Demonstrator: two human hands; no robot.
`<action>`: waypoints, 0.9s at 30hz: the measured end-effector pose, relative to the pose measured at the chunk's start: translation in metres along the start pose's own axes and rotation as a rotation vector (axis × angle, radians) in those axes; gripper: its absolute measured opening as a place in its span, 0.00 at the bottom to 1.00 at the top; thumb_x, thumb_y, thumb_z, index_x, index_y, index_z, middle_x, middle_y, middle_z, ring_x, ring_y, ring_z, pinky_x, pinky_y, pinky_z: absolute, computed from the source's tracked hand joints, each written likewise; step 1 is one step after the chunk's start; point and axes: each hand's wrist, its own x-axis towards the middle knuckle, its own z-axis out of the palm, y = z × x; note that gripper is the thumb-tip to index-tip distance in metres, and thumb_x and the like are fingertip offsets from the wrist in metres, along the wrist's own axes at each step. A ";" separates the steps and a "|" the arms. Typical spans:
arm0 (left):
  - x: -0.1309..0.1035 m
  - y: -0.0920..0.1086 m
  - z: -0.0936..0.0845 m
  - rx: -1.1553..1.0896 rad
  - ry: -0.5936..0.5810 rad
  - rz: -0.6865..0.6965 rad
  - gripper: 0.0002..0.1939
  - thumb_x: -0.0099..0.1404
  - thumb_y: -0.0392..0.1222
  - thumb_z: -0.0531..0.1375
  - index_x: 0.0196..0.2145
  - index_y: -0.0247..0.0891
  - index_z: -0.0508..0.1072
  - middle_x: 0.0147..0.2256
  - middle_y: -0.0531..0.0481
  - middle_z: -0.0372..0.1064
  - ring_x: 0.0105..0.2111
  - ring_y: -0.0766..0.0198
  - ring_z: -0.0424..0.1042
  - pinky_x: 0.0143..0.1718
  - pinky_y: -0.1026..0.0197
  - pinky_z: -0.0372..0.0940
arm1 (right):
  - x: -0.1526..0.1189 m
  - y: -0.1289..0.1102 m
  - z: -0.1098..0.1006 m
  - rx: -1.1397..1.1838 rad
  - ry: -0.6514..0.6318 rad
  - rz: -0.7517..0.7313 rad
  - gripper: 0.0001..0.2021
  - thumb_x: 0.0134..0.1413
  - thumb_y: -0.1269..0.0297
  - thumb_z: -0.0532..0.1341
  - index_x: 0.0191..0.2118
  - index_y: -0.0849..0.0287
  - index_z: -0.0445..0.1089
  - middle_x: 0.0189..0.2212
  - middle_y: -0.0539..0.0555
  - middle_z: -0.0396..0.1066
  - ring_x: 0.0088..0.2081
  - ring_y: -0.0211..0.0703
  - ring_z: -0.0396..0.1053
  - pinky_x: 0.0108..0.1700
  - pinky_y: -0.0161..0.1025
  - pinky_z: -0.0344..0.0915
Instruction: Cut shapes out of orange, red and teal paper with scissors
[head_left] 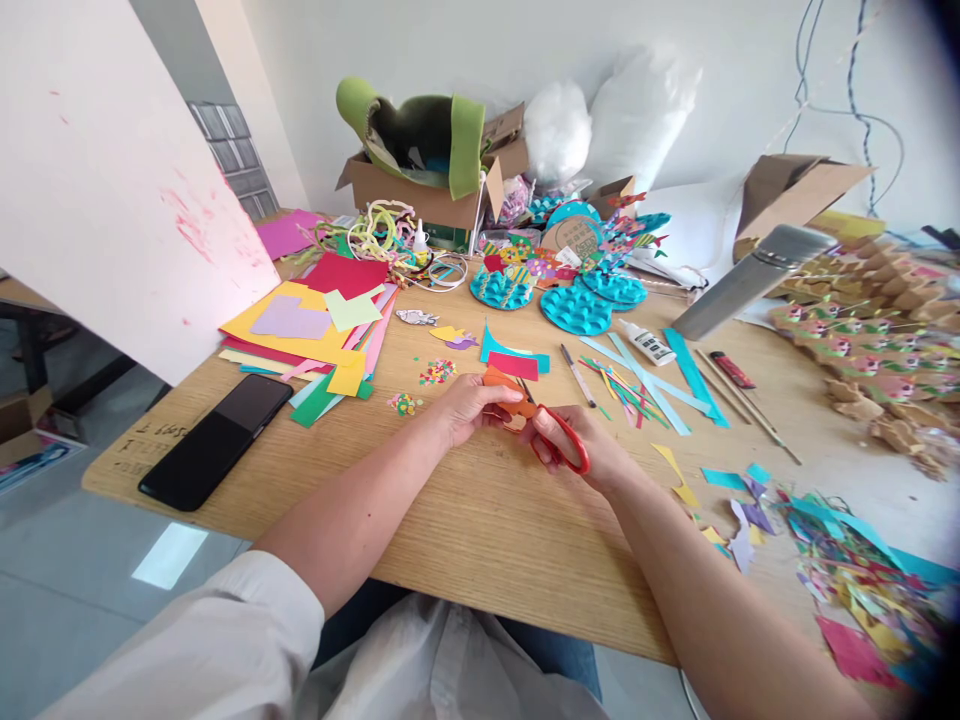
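Observation:
Between the thumb and fingers of my left hand [474, 408] is a piece of orange paper [498, 378]. My right hand [581, 445] grips red-handled scissors [571, 440], their blades at the orange paper's right side. How far the blades are apart is hard to make out. Just beyond my hands lie a red paper piece [514, 366] and a blue paper piece [491, 343]. Small piles of coloured paper bits [437, 372] rest to the left of them. A pen [577, 376] lies to the right, beside several thin paper strips [626, 390].
A black phone [217, 440] and stacked coloured paper [300, 310] occupy the left side. Glue [646, 342], a grey cylinder [739, 285] and wooden sticks [750, 405] are at right. Paper scraps [862, 570] cover the near right. Blue round craft pieces [576, 308] and a cardboard box [412, 197] stand behind.

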 end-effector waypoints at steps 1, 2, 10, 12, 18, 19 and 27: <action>0.000 0.000 0.000 0.004 -0.006 -0.003 0.14 0.44 0.38 0.71 0.29 0.31 0.75 0.26 0.48 0.72 0.22 0.69 0.69 0.27 0.64 0.63 | 0.000 0.000 0.000 0.001 0.000 -0.001 0.30 0.49 0.35 0.61 0.26 0.63 0.71 0.14 0.48 0.63 0.15 0.34 0.60 0.21 0.34 0.50; 0.001 -0.001 0.000 0.006 -0.007 -0.003 0.14 0.45 0.38 0.71 0.29 0.31 0.75 0.26 0.49 0.72 0.22 0.69 0.68 0.27 0.64 0.62 | 0.000 -0.001 0.000 0.002 0.000 -0.001 0.30 0.49 0.35 0.61 0.26 0.64 0.71 0.14 0.48 0.63 0.15 0.34 0.60 0.21 0.34 0.51; 0.001 -0.001 0.000 -0.018 0.025 0.021 0.11 0.45 0.36 0.70 0.28 0.30 0.75 0.25 0.49 0.72 0.21 0.70 0.67 0.25 0.65 0.62 | 0.001 0.000 0.001 0.015 0.003 0.015 0.30 0.48 0.34 0.61 0.26 0.63 0.71 0.14 0.48 0.63 0.15 0.34 0.59 0.20 0.34 0.50; 0.001 -0.001 0.000 -0.008 0.028 0.021 0.11 0.46 0.36 0.70 0.28 0.30 0.75 0.25 0.48 0.73 0.21 0.70 0.67 0.25 0.65 0.62 | 0.001 0.000 0.001 0.015 -0.005 0.006 0.30 0.48 0.34 0.61 0.26 0.63 0.70 0.14 0.48 0.63 0.15 0.34 0.60 0.20 0.34 0.51; 0.001 -0.001 0.000 0.030 0.038 0.017 0.10 0.46 0.36 0.69 0.28 0.30 0.75 0.24 0.48 0.73 0.21 0.70 0.67 0.26 0.65 0.62 | -0.001 -0.004 0.001 0.015 -0.020 0.016 0.29 0.47 0.34 0.62 0.25 0.62 0.69 0.15 0.49 0.64 0.15 0.34 0.60 0.20 0.34 0.52; 0.001 -0.001 0.000 0.034 0.038 0.018 0.10 0.47 0.36 0.69 0.28 0.30 0.75 0.24 0.49 0.73 0.21 0.70 0.67 0.26 0.65 0.62 | -0.001 -0.004 0.001 0.011 -0.021 0.017 0.29 0.47 0.34 0.62 0.25 0.62 0.69 0.15 0.49 0.63 0.15 0.34 0.60 0.20 0.34 0.52; 0.001 0.000 0.000 0.013 0.035 0.023 0.08 0.47 0.36 0.68 0.26 0.31 0.74 0.25 0.48 0.73 0.22 0.69 0.68 0.26 0.65 0.62 | 0.000 -0.002 0.001 -0.015 -0.016 0.018 0.30 0.49 0.34 0.61 0.25 0.63 0.69 0.14 0.48 0.63 0.15 0.34 0.59 0.20 0.34 0.51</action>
